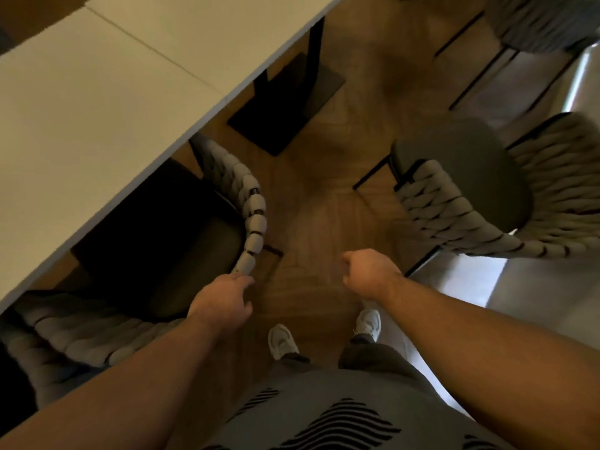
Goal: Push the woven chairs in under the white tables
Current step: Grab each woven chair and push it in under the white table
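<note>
A woven grey chair [253,209] stands tucked partly under the white table [107,92] on my left, its dark seat in shadow below the tabletop. My left hand [224,300] touches the curved woven back rim at its near end, fingers reaching forward. My right hand [367,271] hangs over the floor with fingers loosely curled, holding nothing. A second woven chair [480,203] with a dark round seat stands out in the open at the right, away from any table.
The table's black base plate [285,102] sits on the wooden floor ahead. A third woven chair [539,24] is at the top right. My white shoes [282,341] stand on the wood between the chairs. Bright light falls on the floor at right.
</note>
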